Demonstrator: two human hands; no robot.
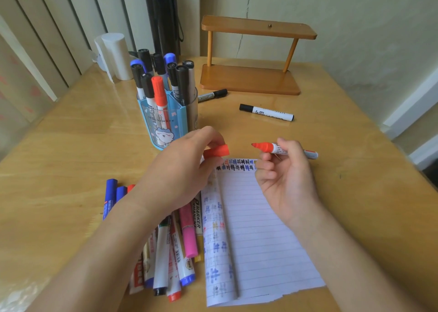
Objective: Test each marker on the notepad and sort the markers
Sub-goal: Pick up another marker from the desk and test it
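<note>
Head view, left hand (189,155) covering marker pile (170,252), notepad (260,228) corner

Only one camera is used. It sits on the person's head and looks forward and down at the table (71,145). It is close to the work. Both arms come in from the bottom edge. The left hand (187,169), pinching a red cap (216,151), and the right hand (284,176), holding a red marker (267,147), sit near the middle of the picture. The notepad (260,240) lies low in the view, just under the hands. At the top, the camera sees as far as the wall (355,27) and the blinds (47,27). The view is very wide.
</note>
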